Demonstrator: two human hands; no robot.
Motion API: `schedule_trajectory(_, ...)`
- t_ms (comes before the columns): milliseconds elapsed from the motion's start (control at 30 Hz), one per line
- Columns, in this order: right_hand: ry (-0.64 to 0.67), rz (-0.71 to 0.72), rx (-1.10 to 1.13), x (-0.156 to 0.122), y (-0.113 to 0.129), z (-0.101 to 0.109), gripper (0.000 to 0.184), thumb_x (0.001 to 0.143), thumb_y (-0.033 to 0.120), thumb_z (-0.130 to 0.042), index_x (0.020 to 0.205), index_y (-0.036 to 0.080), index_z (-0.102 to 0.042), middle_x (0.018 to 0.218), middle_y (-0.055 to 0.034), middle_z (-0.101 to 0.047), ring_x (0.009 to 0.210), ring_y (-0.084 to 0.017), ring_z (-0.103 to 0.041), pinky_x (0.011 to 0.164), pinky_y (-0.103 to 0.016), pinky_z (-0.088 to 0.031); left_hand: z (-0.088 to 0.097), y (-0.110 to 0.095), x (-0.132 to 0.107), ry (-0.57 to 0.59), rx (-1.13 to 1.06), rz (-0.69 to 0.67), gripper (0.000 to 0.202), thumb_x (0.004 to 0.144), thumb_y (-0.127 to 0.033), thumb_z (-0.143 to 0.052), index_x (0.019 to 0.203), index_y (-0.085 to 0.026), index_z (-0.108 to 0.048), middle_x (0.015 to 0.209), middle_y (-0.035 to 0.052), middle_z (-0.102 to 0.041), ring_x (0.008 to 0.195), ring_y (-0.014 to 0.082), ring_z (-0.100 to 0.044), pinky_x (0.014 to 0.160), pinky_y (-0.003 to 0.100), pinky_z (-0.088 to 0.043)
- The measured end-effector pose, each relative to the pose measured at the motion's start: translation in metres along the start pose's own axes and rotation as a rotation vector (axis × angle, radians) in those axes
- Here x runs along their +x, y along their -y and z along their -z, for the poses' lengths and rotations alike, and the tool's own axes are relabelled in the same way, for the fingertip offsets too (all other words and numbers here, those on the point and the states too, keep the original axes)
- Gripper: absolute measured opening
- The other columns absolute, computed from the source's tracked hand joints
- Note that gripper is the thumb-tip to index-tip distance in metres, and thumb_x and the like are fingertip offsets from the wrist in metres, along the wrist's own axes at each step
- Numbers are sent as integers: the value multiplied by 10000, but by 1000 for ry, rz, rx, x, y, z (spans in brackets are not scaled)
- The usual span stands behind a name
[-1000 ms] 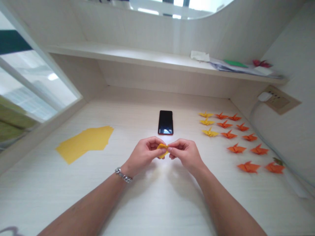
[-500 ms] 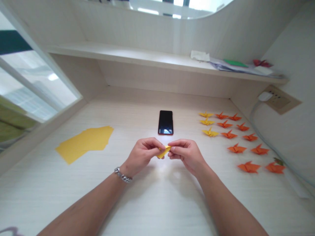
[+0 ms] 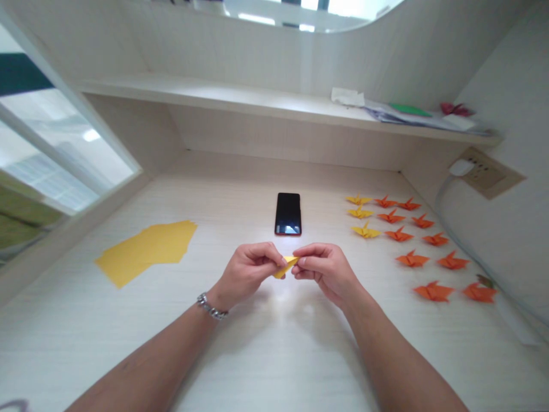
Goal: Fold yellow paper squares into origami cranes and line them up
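Observation:
Between my two hands, just above the desk, is a small folded piece of yellow paper (image 3: 286,267). My left hand (image 3: 253,268) pinches its left side between thumb and fingers. At the paper's right tip, my right hand (image 3: 321,266) is closed with thumb against index finger. Fingers cover part of the folds. Off to the left lies a fanned stack of flat yellow paper sheets (image 3: 148,249). On the right stand several folded paper cranes, yellow ones (image 3: 366,230) in a column and orange ones (image 3: 412,259) beside them.
A black phone (image 3: 288,214) lies beyond my hands. A shelf (image 3: 257,102) spans the back, with papers (image 3: 412,117) at its right. A white charger plug (image 3: 462,167) sits in the wall socket, its cable (image 3: 472,256) running down the right side. A mirror or glass panel (image 3: 64,131) edges the left.
My left fingers have shifted slightly on the yellow paper, and more of its top surface shows. My right hand stays at the right tip. Other things lie as before.

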State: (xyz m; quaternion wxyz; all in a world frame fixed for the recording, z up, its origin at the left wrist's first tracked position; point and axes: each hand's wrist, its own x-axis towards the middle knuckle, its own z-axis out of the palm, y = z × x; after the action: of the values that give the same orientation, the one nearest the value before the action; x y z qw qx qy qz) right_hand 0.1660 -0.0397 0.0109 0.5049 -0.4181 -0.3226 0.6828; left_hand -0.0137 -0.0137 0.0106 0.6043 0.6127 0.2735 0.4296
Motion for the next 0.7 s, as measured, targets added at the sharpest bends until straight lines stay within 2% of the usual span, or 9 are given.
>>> schedule_trajectory(267,5,-41,2,0,2,0,181,588,134,-733,764,95,-719,595,-84,-700,554,-159,-667,563,-253,-559,2,2,0,18,6,-6,46,758,-127,-681,714,-128,-693,689,31,-616,639,139,-632,615,257,-502)
schedule_trajectory(433,81,-66,18,-2,4,4,214,628,137,-705,836,89,-717,654,-99,-718,603,-163,-683,617,-264,-566,3,2,0,18,-4,3,54,750,-145,-693,701,-123,-689,683,31,-612,624,140,-633,602,257,-509)
schedule_trajectory(567,108,-67,17,-3,6,7,205,664,161,-672,852,92,-716,668,-101,-720,622,-167,-685,626,-270,-563,3,1,0,12,3,33,69,747,-165,-697,693,-123,-687,684,34,-622,628,144,-634,605,262,-518)
schedule_trajectory(700,72,-73,-29,-2,6,5,197,690,249,-688,817,102,-718,653,-92,-709,600,-161,-672,592,-261,-551,2,1,-1,31,43,33,72,758,-167,-684,697,-129,-691,685,37,-631,641,139,-629,623,258,-514)
